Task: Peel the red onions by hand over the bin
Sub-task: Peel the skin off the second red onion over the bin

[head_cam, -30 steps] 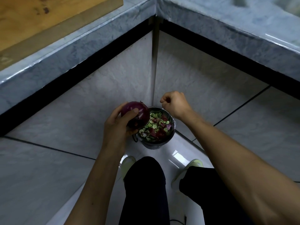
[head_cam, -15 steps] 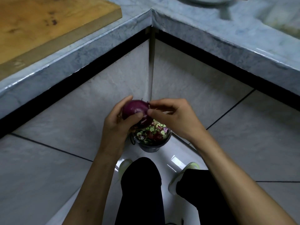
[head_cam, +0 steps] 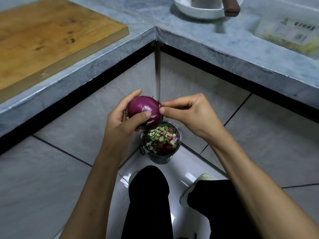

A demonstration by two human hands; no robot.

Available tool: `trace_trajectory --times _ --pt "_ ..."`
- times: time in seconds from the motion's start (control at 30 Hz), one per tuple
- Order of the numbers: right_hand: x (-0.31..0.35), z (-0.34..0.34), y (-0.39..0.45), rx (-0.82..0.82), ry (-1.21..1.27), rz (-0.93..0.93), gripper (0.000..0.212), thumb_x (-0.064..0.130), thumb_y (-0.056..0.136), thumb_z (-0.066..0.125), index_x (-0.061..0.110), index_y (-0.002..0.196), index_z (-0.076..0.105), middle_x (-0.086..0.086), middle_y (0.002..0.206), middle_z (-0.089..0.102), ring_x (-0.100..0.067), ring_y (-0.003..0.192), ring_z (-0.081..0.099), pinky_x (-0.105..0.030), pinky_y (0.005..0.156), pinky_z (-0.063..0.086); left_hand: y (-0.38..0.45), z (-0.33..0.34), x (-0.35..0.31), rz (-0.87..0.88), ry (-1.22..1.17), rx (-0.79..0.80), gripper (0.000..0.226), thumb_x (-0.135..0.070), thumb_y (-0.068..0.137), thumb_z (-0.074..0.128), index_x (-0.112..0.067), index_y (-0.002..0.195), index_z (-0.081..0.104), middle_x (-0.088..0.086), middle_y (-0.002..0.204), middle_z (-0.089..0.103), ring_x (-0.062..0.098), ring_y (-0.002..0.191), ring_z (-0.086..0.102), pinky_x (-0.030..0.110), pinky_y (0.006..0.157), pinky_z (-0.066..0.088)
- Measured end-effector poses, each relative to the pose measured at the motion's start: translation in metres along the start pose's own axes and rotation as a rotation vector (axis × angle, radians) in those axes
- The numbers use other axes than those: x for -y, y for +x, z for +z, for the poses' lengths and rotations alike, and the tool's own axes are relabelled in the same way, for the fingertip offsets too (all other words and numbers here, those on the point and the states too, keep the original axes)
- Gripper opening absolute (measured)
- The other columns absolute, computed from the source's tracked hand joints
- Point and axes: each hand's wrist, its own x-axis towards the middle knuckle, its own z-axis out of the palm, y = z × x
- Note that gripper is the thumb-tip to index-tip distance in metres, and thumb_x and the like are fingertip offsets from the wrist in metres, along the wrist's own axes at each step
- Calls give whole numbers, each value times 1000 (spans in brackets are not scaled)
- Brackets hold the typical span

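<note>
A purple-red onion (head_cam: 144,107) is held in the air just above and to the left of a small grey bin (head_cam: 161,156) on the floor. My left hand (head_cam: 123,120) grips the onion from below and behind, thumb across its front. My right hand (head_cam: 188,112) meets the onion's right end, thumb and forefinger pinching its skin at the tip. The bin holds green vegetable slices and reddish scraps.
A grey stone counter (head_cam: 215,40) wraps round the corner above the bin. On it lie a wooden cutting board (head_cam: 48,40) at left, a white bowl (head_cam: 198,9) with a brown handle (head_cam: 231,5) across it, and a clear packet (head_cam: 290,31) at right. My legs and shoes stand close under the bin.
One second ago my right hand was a fist apart from the onion; it came across and now pinches the onion's right end. The view has tilted up, showing more counter.
</note>
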Motion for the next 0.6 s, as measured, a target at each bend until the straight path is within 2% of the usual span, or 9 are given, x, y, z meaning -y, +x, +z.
trace_trajectory --times 0.13,0.23,0.37,0.43,0.5,0.53,0.6 --pt "5 1 -5 -6 0 5 15 19 78 81 13 91 80 -1 83 77 -27 89 72 -45 90 55 -5 -1 -3 -3 39 -14 60 -33 64 80 -38 124 68 -7 108 71 20 100 70 44 85 57" --pt "6 3 -9 -6 8 8 12 16 78 81 12 89 80 -4 82 77 -27 87 72 -43 87 56 -8 -3 -4 -4 64 -22 61 -35 64 79 -38 125 69 -6 110 70 22 101 69 48 87 55" --pt "4 9 -12 -34 34 10 11 14 78 80 10 88 79 -7 80 76 -31 83 71 -46 82 58 -13 -3 -8 -16 94 -39 62 -38 63 78 -39 124 68 -10 107 70 18 96 67 39 78 51" --pt "3 11 -13 -33 45 2 9 12 79 80 9 88 79 -5 77 76 -23 75 72 -37 72 60 -14 -3 -8 -24 98 -45 60 -39 63 78 -42 122 69 -7 108 70 19 96 67 39 79 50" --pt "3 12 -14 -16 50 -7 9 11 80 79 8 88 79 -1 74 75 -8 65 69 -19 61 54 -15 -3 -8 -32 106 -45 59 -39 63 78 -43 121 69 -5 111 69 22 99 67 43 83 51" --pt "2 12 -15 -10 55 -7 9 11 80 79 7 88 79 -1 74 75 -5 64 68 -16 60 52 -15 -3 -8 -36 112 -41 59 -39 63 78 -43 121 69 -4 112 69 23 100 67 45 84 51" --pt "1 11 -17 -4 54 -4 10 13 79 80 7 87 79 -2 76 76 -9 69 71 -21 67 58 -16 -4 -8 -45 131 -33 60 -38 63 78 -42 123 69 -2 114 69 24 102 68 47 86 53"
